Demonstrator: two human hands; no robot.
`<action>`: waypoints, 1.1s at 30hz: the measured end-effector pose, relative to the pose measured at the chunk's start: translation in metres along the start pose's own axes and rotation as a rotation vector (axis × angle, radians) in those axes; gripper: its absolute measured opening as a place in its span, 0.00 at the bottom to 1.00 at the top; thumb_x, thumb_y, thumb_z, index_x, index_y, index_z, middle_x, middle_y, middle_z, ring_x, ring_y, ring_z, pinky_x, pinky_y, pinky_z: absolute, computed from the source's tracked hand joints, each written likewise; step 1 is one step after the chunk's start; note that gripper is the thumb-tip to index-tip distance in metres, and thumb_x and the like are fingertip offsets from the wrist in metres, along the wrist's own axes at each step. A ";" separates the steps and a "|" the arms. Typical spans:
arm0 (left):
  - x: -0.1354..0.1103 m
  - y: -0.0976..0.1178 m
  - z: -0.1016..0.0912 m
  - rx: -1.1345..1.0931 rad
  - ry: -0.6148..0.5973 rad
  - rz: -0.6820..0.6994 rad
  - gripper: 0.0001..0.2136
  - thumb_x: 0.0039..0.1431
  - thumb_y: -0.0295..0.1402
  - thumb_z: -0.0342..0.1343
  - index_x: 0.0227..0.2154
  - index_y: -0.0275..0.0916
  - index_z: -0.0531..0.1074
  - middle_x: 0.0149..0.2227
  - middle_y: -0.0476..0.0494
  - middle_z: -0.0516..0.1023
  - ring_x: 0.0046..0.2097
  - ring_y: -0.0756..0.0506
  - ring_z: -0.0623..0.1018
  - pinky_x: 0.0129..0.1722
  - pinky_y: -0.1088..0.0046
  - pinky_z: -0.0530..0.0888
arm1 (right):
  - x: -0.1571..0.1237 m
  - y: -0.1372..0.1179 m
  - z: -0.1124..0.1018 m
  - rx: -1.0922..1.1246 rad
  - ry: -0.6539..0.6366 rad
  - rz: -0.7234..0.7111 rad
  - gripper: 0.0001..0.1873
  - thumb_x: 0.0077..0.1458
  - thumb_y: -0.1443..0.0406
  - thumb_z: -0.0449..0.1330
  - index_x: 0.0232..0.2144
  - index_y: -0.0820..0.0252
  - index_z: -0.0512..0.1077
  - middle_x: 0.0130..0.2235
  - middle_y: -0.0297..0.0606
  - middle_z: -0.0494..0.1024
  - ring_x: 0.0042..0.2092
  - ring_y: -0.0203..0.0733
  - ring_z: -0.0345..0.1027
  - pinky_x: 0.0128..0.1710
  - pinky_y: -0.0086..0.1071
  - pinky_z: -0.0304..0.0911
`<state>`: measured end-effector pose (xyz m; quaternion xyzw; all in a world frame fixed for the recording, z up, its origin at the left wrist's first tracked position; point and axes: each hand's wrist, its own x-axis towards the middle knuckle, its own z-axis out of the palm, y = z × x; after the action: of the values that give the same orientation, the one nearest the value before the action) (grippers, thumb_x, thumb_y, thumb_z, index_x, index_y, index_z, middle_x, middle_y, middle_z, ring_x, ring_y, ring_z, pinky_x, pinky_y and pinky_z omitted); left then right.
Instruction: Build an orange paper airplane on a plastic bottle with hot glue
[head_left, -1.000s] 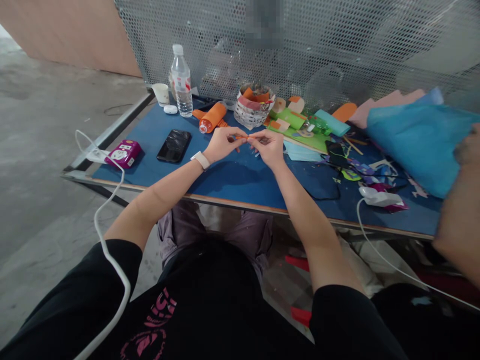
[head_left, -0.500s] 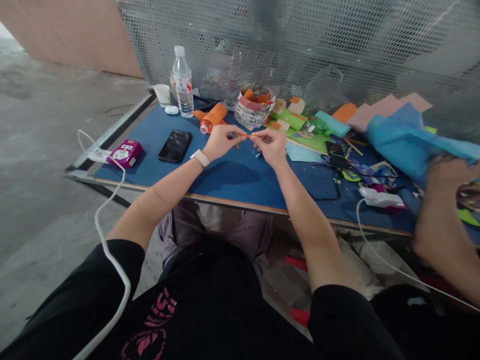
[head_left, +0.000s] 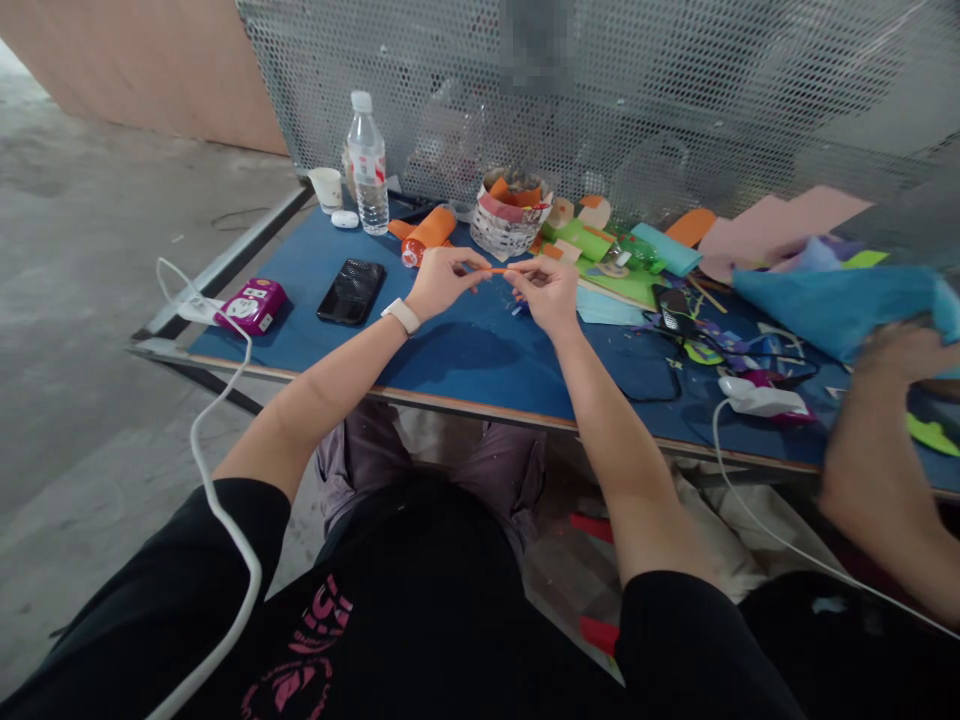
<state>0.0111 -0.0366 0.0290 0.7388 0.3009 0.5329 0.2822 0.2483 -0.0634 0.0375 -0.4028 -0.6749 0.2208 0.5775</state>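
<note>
A thin orange strip (head_left: 498, 270) is stretched between my two hands, above the blue table (head_left: 465, 365). My left hand (head_left: 448, 278), with a pale band on its wrist, pinches the strip's left end. The other end is held between the thumb and fingers of my right hand (head_left: 550, 290). What the strip is made of I cannot make out. Just behind my left hand lies an orange-wrapped bottle (head_left: 429, 232) on its side. A basket of rolled printed paper (head_left: 504, 232) with orange scraps in it stands behind the strip.
At the left are a black phone (head_left: 351, 291), a purple tissue pack (head_left: 253, 306), a water bottle (head_left: 368, 170) and a paper cup (head_left: 327, 188). Coloured paper (head_left: 787, 228) and scraps lie right. Another person's hand (head_left: 904, 350) holds blue sheet material (head_left: 832, 300). A perforated metal panel (head_left: 675, 90) closes the back.
My right hand has shifted slightly right, so more of the orange strip shows between my hands. The other person's blue sheet has moved lower and changed shape.
</note>
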 end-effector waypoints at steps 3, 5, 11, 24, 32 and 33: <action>0.000 0.000 0.000 -0.006 -0.006 0.004 0.08 0.71 0.38 0.78 0.43 0.40 0.92 0.42 0.40 0.94 0.30 0.48 0.87 0.35 0.72 0.85 | 0.000 0.002 0.000 -0.010 0.017 -0.023 0.41 0.50 0.21 0.78 0.37 0.47 0.89 0.30 0.36 0.86 0.28 0.45 0.78 0.30 0.42 0.77; 0.000 0.000 0.000 -0.013 -0.008 0.019 0.07 0.71 0.37 0.78 0.43 0.39 0.92 0.42 0.40 0.94 0.30 0.49 0.87 0.35 0.72 0.85 | -0.001 0.003 0.001 -0.010 0.039 -0.045 0.41 0.50 0.21 0.78 0.37 0.48 0.90 0.31 0.37 0.86 0.28 0.44 0.77 0.30 0.42 0.76; 0.001 -0.002 0.001 -0.034 -0.022 0.029 0.09 0.72 0.40 0.79 0.42 0.39 0.92 0.41 0.40 0.94 0.30 0.49 0.87 0.35 0.72 0.85 | -0.003 -0.001 0.000 -0.076 0.092 -0.087 0.40 0.51 0.21 0.77 0.36 0.46 0.90 0.33 0.37 0.88 0.29 0.46 0.78 0.31 0.43 0.73; 0.000 -0.003 0.002 -0.030 -0.037 0.017 0.11 0.72 0.43 0.79 0.43 0.40 0.91 0.40 0.40 0.93 0.29 0.49 0.86 0.34 0.72 0.85 | -0.001 0.006 -0.006 -0.096 0.090 -0.122 0.34 0.53 0.27 0.82 0.33 0.47 0.85 0.32 0.34 0.84 0.31 0.45 0.77 0.35 0.43 0.80; 0.002 -0.013 -0.004 0.013 0.014 0.000 0.08 0.75 0.39 0.76 0.43 0.39 0.89 0.40 0.40 0.92 0.29 0.48 0.86 0.32 0.72 0.82 | 0.004 0.006 -0.013 -0.017 0.090 -0.052 0.39 0.48 0.24 0.82 0.33 0.47 0.80 0.32 0.34 0.83 0.30 0.43 0.76 0.33 0.42 0.80; 0.003 -0.017 -0.006 0.029 0.020 -0.007 0.08 0.75 0.39 0.75 0.44 0.40 0.89 0.40 0.40 0.92 0.30 0.48 0.86 0.33 0.72 0.83 | 0.005 0.006 -0.013 -0.001 0.087 -0.030 0.41 0.46 0.23 0.82 0.35 0.47 0.81 0.33 0.34 0.83 0.30 0.43 0.76 0.33 0.42 0.80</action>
<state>0.0036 -0.0226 0.0200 0.7364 0.3139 0.5348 0.2704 0.2629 -0.0579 0.0390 -0.4021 -0.6553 0.1938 0.6093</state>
